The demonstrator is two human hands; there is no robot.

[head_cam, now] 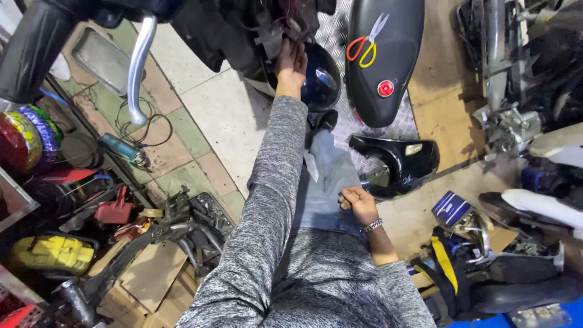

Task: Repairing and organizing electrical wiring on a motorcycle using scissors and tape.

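My left hand (291, 61) reaches far forward in a grey sleeve, its fingers laid flat against a tangle of wires (290, 21) on the front of a motorcycle. Just to its right sits a round, glossy dark-blue housing (322, 79); the fingertips are partly lost among the wires. My right hand (358, 203), with a beaded bracelet at the wrist, is curled into a fist and rests on my jeans-covered thigh (325, 182). Nothing shows inside the fist.
Scissors with a red and a yellow handle (367, 42) lie on a black seat (382, 67). A black fairing panel (395, 161) lies on the floor. A handlebar with a silver lever (138, 67) is at the upper left, a blue box (452, 206) at the right, and parts are piled on both sides.
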